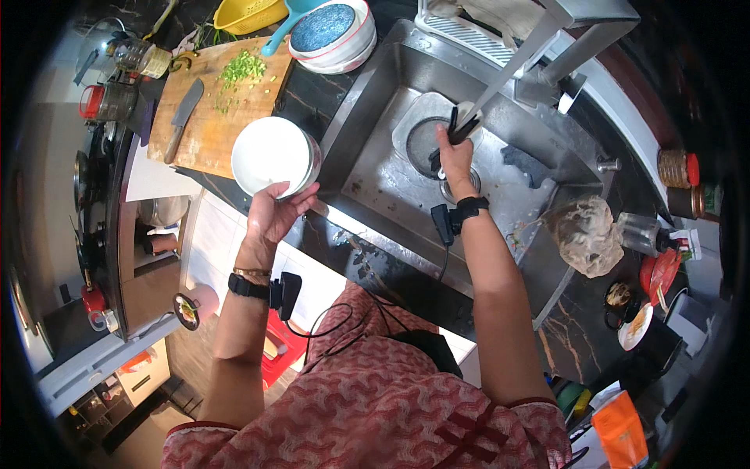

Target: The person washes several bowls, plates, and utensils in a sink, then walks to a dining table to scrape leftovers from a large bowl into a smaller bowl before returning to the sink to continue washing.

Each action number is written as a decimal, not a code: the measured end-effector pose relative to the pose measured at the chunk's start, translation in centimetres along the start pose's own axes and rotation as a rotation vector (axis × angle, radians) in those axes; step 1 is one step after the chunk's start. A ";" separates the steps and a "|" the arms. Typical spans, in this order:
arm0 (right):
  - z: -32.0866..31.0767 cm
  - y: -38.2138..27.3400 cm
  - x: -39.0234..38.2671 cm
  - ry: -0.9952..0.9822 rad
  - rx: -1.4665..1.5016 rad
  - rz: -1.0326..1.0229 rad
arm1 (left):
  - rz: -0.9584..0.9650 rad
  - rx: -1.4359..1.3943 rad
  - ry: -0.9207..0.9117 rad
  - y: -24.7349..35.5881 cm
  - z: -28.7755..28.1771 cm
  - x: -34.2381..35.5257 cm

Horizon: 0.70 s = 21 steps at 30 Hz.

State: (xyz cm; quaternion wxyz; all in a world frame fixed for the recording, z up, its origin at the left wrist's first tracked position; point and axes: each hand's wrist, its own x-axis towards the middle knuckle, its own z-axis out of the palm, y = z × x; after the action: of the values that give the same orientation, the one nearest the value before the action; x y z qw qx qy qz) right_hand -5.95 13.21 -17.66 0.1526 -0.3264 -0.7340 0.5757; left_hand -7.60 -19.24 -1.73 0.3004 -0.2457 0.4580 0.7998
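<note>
My left hand [279, 209] grips a white bowl [271, 155] by its near rim, thumb on top and fingers beneath. The bowl is held over the counter, between the cutting board [219, 160] and the sink [344, 134]. Over the sink, my right hand [456, 159] is closed around narrow black pieces [466, 127] just below the end of the faucet [512, 69]. Their kind is hard to make out. Below that hand, a pale squarish container [404, 125] and a round strainer sit on the sink floor. A dark cloth [525, 166] lies to their right.
A knife [186, 111] and chopped greens [243, 69] lie on the board. Stacked bowls [361, 48] and a yellow basket [248, 13] stand behind. A plastic bag [587, 234] and jars are at right. Cables hang from both wrists.
</note>
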 end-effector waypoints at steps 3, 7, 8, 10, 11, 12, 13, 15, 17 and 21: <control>-1.1 -2.2 -0.5 0.030 0.134 0.005 | -0.028 0.000 -0.021 0.2 0.0 -0.2; -2.0 -3.1 -0.8 0.054 0.204 -0.083 | -0.065 0.031 -0.080 0.8 -0.3 -0.9; -2.5 -3.2 -0.9 0.033 0.245 -0.020 | -0.082 0.044 -0.114 0.9 -0.2 -1.1; -3.2 -2.9 -1.0 0.014 0.240 0.007 | -0.104 0.057 -0.167 0.8 0.5 -1.6; -3.5 -2.7 -1.0 -0.010 0.238 0.032 | -0.109 0.057 -0.171 0.6 1.2 -1.7; -3.6 -2.6 -1.1 -0.009 0.238 0.035 | -0.108 0.090 -0.223 0.5 2.1 -1.9; -3.6 -2.8 -1.2 0.002 0.264 -0.009 | -0.102 0.122 -0.274 0.5 3.1 -2.1; -3.9 -3.2 -1.2 0.017 0.288 -0.056 | -0.188 0.136 -0.327 -0.1 5.0 -1.5; -4.5 -4.0 -1.4 0.030 0.254 -0.043 | -0.206 0.143 -0.380 -1.1 6.7 -0.4; -6.5 -5.2 -1.8 0.020 0.184 -0.065 | -0.244 0.244 -0.454 -3.1 10.7 2.1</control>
State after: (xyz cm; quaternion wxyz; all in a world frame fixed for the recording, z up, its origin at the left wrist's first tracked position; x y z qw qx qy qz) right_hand -2.32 16.19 -10.58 0.2076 -0.2929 -0.6867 0.6321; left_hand -8.11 -8.04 -0.05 0.5167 -0.0755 0.4390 0.7312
